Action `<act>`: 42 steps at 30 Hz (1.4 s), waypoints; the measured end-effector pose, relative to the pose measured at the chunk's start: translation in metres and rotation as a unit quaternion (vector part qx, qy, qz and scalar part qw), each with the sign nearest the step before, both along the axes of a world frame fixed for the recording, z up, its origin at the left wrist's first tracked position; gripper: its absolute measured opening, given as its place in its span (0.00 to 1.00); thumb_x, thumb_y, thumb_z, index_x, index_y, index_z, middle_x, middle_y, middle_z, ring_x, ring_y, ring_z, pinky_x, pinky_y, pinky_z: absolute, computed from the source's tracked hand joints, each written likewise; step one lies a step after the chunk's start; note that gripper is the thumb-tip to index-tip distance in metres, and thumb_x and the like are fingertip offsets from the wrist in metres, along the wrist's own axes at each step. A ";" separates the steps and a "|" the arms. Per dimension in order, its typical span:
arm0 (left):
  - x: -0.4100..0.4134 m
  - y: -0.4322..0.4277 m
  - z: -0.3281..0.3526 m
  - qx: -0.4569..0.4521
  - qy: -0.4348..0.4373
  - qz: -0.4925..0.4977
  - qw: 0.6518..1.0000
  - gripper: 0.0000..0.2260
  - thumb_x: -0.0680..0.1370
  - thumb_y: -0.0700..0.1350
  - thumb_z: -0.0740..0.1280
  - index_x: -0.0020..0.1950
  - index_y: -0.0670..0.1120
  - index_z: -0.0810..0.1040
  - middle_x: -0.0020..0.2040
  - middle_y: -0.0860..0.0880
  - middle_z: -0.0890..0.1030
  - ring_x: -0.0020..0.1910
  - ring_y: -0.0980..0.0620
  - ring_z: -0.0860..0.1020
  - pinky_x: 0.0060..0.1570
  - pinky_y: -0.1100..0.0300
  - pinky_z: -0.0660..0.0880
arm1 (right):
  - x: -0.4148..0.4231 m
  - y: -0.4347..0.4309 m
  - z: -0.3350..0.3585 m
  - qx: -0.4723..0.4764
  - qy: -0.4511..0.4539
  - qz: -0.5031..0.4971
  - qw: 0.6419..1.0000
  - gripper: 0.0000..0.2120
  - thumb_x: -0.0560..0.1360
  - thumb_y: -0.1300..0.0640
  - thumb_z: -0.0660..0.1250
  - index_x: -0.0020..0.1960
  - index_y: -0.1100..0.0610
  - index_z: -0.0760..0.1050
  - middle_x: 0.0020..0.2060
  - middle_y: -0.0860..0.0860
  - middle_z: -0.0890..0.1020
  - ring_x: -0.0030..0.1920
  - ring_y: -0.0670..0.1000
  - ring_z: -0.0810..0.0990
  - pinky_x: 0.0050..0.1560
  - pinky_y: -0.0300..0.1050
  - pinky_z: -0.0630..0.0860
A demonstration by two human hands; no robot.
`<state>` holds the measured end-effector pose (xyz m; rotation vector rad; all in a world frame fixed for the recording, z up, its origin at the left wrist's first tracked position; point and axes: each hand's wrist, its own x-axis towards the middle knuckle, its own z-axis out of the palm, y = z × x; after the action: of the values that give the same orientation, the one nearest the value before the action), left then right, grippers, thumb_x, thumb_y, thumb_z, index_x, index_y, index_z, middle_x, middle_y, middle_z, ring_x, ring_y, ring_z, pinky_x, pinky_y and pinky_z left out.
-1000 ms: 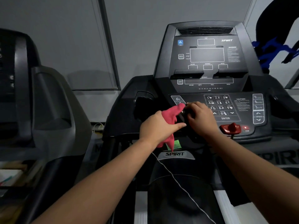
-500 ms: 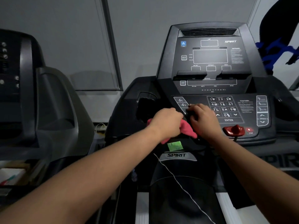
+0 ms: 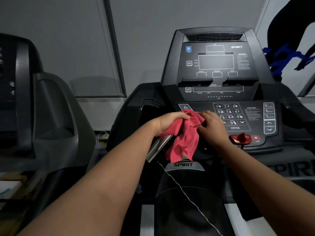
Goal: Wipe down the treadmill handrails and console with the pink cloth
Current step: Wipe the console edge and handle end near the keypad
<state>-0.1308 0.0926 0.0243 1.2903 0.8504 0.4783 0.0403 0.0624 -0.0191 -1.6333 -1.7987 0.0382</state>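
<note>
The pink cloth point(image 3: 185, 138) is bunched over the treadmill's front handrail, just below the console keypad point(image 3: 229, 116). My left hand point(image 3: 170, 122) grips the cloth's upper left part, and its lower folds hang down toward the SPIRIT badge. A silver section of the handrail point(image 3: 157, 148) shows under my left wrist. My right hand point(image 3: 212, 129) is curled round the dark part of the handrail at the cloth's right edge, fingertips touching the cloth. The black console point(image 3: 215, 65) with its dark displays rises behind.
A red safety key point(image 3: 240, 138) and stop button sit right of my right hand. A thin white cord point(image 3: 184, 189) runs down over the motor cover. Another dark machine point(image 3: 42, 116) stands to the left. A grey wall is behind.
My left hand has pulled the cloth up and right along the handrail, uncovering the silver section; the cloth now hangs loose and spread. My right hand has stayed in place.
</note>
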 end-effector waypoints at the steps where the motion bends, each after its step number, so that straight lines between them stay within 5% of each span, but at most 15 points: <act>1: 0.000 -0.002 -0.001 -0.001 -0.023 0.009 1.000 0.09 0.80 0.45 0.59 0.46 0.44 0.77 0.33 0.50 0.80 0.32 0.55 0.78 0.38 0.64 0.74 | 0.000 0.001 0.000 0.007 0.000 -0.001 1.000 0.20 0.71 0.50 0.61 0.55 0.61 0.79 0.50 0.56 0.81 0.51 0.59 0.76 0.52 0.51 0.71; 6: -0.005 -0.011 -0.008 0.035 -0.039 0.077 0.996 0.13 0.81 0.46 0.57 0.43 0.43 0.78 0.32 0.51 0.81 0.32 0.56 0.78 0.40 0.64 0.74 | -0.001 0.002 -0.005 0.028 0.007 0.000 1.000 0.11 0.70 0.63 0.64 0.50 0.59 0.81 0.51 0.54 0.81 0.53 0.59 0.77 0.55 0.55 0.73; 9: -0.010 -0.013 -0.016 0.123 0.057 0.135 0.982 0.15 0.80 0.53 0.60 0.43 0.45 0.81 0.40 0.46 0.81 0.41 0.51 0.78 0.51 0.58 0.73 | 0.001 0.003 -0.007 0.036 0.012 0.004 0.999 0.11 0.69 0.64 0.64 0.49 0.58 0.81 0.51 0.54 0.82 0.53 0.59 0.77 0.55 0.56 0.73; 13: -0.013 -0.032 -0.025 0.267 0.170 0.196 0.928 0.24 0.69 0.66 0.58 0.47 0.50 0.83 0.45 0.49 0.84 0.47 0.52 0.81 0.54 0.57 0.74 | 0.002 0.005 -0.007 0.040 0.012 0.007 0.999 0.10 0.69 0.64 0.65 0.49 0.57 0.81 0.51 0.53 0.81 0.53 0.58 0.77 0.56 0.56 0.73; 20: -0.008 -0.053 -0.022 0.380 0.358 0.252 0.815 0.23 0.71 0.64 0.66 0.53 0.47 0.75 0.47 0.50 0.81 0.47 0.47 0.79 0.46 0.54 0.76 | 0.001 0.006 -0.009 0.041 -0.001 0.001 0.999 0.10 0.70 0.63 0.65 0.49 0.57 0.81 0.51 0.53 0.81 0.54 0.57 0.76 0.57 0.54 0.71; 26: -0.010 -0.048 -0.002 0.488 0.413 0.126 0.759 0.14 0.74 0.56 0.67 0.51 0.48 0.75 0.45 0.50 0.80 0.46 0.48 0.79 0.41 0.58 0.70 | 0.002 0.006 -0.009 0.032 -0.017 -0.007 0.999 0.11 0.71 0.63 0.65 0.52 0.58 0.80 0.52 0.54 0.80 0.54 0.58 0.76 0.55 0.52 0.70; 32: 0.007 -0.037 0.023 0.563 0.534 -0.103 0.622 0.09 0.74 0.50 0.64 0.48 0.47 0.79 0.46 0.48 0.82 0.47 0.45 0.80 0.40 0.58 0.70 | 0.002 0.004 -0.008 0.020 -0.007 0.003 1.000 0.14 0.67 0.58 0.62 0.49 0.57 0.80 0.50 0.54 0.81 0.52 0.58 0.76 0.53 0.54 0.73; 35: 0.016 -0.034 0.028 0.556 0.569 -0.180 0.579 0.06 0.73 0.48 0.63 0.42 0.49 0.79 0.36 0.51 0.77 0.39 0.49 0.76 0.36 0.60 0.67 | 0.001 0.004 -0.008 0.027 0.005 0.006 1.000 0.15 0.67 0.58 0.60 0.49 0.58 0.81 0.50 0.55 0.81 0.52 0.59 0.77 0.53 0.55 0.73; 37: 0.017 -0.035 0.028 0.582 0.555 -0.207 0.557 0.10 0.74 0.51 0.62 0.35 0.49 0.76 0.31 0.53 0.75 0.36 0.50 0.75 0.33 0.60 0.67 | 0.001 0.004 -0.008 0.030 0.013 0.007 0.999 0.13 0.68 0.61 0.62 0.50 0.59 0.81 0.51 0.55 0.81 0.53 0.59 0.77 0.55 0.55 0.73; 40: 0.014 -0.038 0.014 0.688 0.486 -0.202 0.500 0.12 0.75 0.53 0.60 0.37 0.48 0.77 0.39 0.50 0.81 0.39 0.46 0.78 0.36 0.58 0.71 | 0.002 0.004 -0.007 0.035 0.025 0.007 0.999 0.12 0.68 0.65 0.65 0.50 0.60 0.81 0.52 0.55 0.82 0.54 0.59 0.77 0.56 0.54 0.73; 42: 0.009 -0.039 0.004 0.737 0.415 -0.187 0.500 0.13 0.73 0.52 0.62 0.36 0.46 0.80 0.38 0.49 0.82 0.39 0.44 0.80 0.36 0.57 0.72 | 0.002 0.003 -0.007 0.038 0.024 0.009 0.999 0.12 0.68 0.65 0.64 0.49 0.60 0.81 0.51 0.55 0.82 0.53 0.60 0.78 0.55 0.55 0.74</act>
<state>-0.1216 0.0533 0.0283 3.4572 0.7614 0.0694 0.0424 0.0657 -0.0261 -1.5517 -1.7575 0.0161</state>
